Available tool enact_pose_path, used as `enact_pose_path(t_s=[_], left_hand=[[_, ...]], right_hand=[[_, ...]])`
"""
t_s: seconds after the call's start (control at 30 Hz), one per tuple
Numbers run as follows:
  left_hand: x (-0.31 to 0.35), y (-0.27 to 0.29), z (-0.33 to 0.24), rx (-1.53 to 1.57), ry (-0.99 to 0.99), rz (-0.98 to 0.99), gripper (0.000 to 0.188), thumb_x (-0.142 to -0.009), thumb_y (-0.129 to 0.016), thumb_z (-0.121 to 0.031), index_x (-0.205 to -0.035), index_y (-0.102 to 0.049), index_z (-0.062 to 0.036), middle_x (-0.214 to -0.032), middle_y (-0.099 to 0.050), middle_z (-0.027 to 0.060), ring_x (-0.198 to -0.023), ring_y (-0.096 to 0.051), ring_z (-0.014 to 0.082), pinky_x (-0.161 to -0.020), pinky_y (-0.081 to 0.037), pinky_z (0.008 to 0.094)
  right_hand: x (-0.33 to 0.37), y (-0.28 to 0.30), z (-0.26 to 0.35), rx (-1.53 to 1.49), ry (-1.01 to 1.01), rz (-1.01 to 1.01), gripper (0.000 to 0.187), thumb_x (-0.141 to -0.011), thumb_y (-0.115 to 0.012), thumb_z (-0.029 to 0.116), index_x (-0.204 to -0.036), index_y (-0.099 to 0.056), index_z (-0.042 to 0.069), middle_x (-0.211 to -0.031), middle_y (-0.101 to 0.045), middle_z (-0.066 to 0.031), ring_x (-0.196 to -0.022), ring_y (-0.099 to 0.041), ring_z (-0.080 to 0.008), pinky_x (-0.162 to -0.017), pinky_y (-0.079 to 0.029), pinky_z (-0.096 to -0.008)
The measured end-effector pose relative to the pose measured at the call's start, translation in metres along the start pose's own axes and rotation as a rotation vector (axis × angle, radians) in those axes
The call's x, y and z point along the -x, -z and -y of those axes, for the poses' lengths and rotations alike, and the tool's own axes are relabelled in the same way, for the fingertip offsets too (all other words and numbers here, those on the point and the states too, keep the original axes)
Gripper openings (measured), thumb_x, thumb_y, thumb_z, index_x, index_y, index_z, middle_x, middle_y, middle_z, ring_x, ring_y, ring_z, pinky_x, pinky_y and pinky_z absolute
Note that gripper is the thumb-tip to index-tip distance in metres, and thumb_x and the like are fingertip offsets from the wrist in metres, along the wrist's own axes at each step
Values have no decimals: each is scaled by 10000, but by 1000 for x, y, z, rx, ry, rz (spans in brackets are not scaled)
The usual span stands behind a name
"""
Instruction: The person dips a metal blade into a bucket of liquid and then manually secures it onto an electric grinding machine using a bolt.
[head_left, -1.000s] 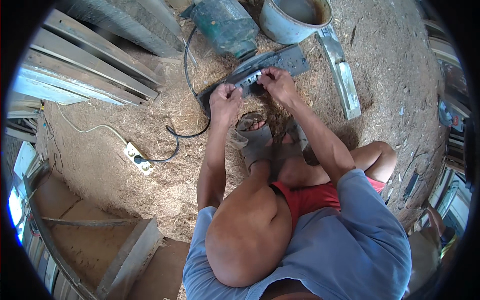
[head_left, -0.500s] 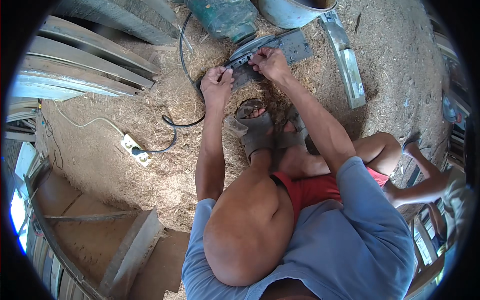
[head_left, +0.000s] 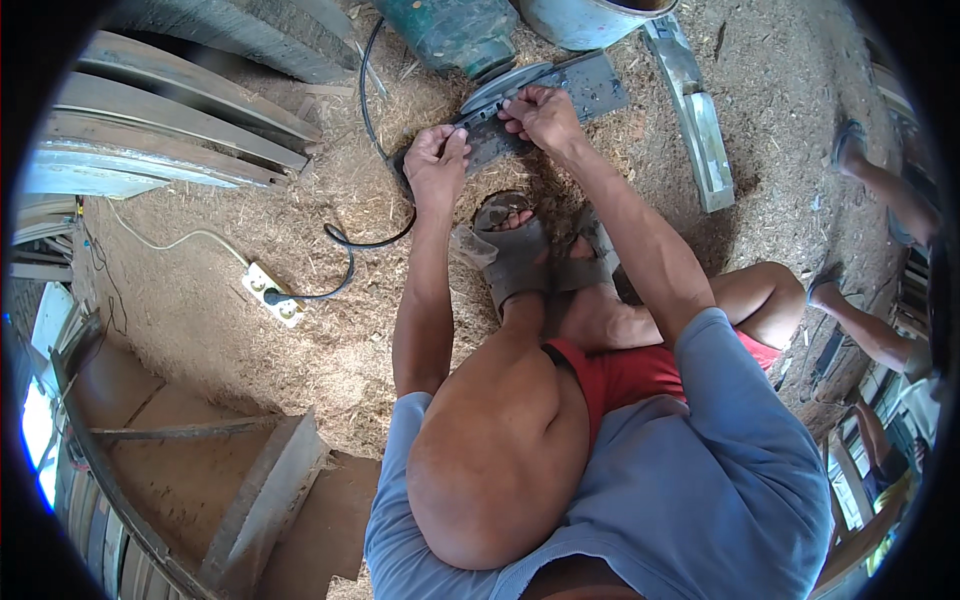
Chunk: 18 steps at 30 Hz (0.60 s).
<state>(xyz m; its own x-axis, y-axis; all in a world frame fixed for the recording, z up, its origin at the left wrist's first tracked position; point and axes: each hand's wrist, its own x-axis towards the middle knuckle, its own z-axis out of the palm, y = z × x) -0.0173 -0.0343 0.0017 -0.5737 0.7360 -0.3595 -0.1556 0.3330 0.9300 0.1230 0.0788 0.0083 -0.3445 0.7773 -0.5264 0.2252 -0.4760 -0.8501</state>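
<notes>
Pinching thin metal strip (head_left: pixel 481 117) | hands: left (head_left: pixel 437 165), right (head_left: pixel 548 120), each nearly closed on one end | grey disc (head_left: pixel 494 90) just beyond

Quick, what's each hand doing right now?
Left hand: closed, fingers pinching the left end of a slotted metal strip.
Right hand: closed, fingers pinching the strip's other end, near the round wheel.

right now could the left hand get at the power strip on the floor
Probably, with a stretch: only the black cable lies between the left hand, busy near the round disc, and the power strip.
</notes>
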Motion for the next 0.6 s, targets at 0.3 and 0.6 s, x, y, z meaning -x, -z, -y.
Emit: enact_pose_path(t_s=[0.3, 0.6], left_hand=[[1, 4, -1, 37, 16, -36, 165, -904, -667, -87, -1001, -590, 21, -865, -661, 66, -703, -661, 113, -548, -513, 216], [-2, 4, -2, 32, 25, -23, 170, -908, -663, -89, -1002, -595, 35, -870, -675, 78, -695, -661, 110, -562, -522, 207]], right_hand=[[3, -5, 8, -19, -55, -1, 98, -895, -660, 92, -899, -676, -4, -813, -718, -82, -627, -645, -97, -537, -480, -243], [-2, -5, 5, -15, -77, 14, 174, -894, -697, 160, -782, -639, 41, -820, -727, -67, -632, -656, -79, -519, -464, -206]])
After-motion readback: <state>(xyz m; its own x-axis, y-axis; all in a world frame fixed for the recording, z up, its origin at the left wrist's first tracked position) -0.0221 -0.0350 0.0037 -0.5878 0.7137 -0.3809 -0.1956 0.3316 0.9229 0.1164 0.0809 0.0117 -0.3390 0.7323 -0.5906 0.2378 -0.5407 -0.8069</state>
